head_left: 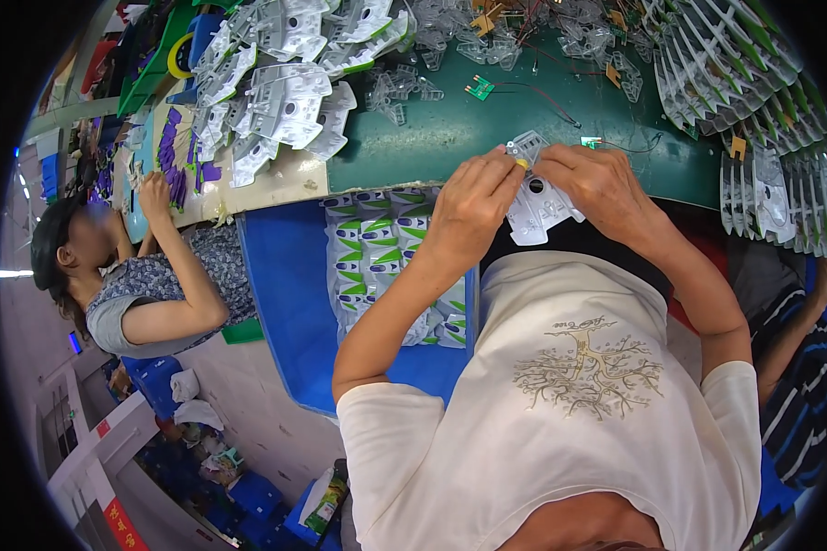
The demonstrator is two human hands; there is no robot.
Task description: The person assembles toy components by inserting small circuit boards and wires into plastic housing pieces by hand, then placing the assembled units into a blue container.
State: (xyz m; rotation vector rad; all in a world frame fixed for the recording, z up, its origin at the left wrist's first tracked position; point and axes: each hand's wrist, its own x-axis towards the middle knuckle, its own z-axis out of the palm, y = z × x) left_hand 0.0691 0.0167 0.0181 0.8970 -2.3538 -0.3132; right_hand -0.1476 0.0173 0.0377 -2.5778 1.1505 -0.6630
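Both hands hold a white and translucent plastic housing part [539, 217] at the near edge of the green table [413, 151]. It has a round dark hole in its middle. My left hand [475, 204] pinches its upper left corner, with a small yellow piece [522, 163] at the fingertips. My right hand [606, 191] grips the upper right side, fingers curled; what lies under them is hidden. Just beyond the right hand lies a small green circuit board [590, 142] with thin wires. Another green circuit board [479, 87] with a red wire is farther back.
Stacked silver-white housings [289, 92] lie at the left, and rows of green-edged housings [721, 64] at the right. Clear plastic pieces [400, 89] are scattered behind. A blue bin [285, 303] holds bagged white-green parts [377, 248]. A co-worker [170, 285] sits left; another person's arm [804, 321] shows right.
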